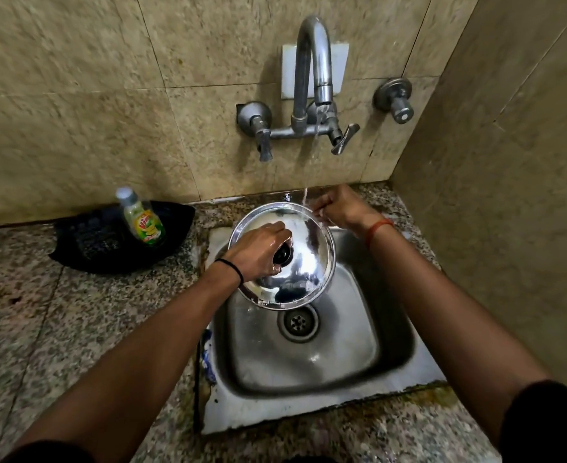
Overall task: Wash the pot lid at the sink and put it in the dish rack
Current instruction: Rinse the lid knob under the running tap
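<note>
The pot lid (295, 259) hung tilted over the sink (309, 359), near its back edge, the left hand (258, 252) grasping its black knob (284, 253). The right hand (337, 207), fingers curled at the lid's far rim under the running stream from the tap (312, 68), held nothing I could make out. Rinsing well would likely mean turning the lid by the knob so water sweeps the whole face — then the underside. At the tabletop's back edge a dish-soap bottle (143, 220) stood in a black basket (115, 242); its label seemed to read "Vim".

Black wristband (233, 268) (left), orange thread bracelet (377, 228), black sleeves (549, 426)
</note>
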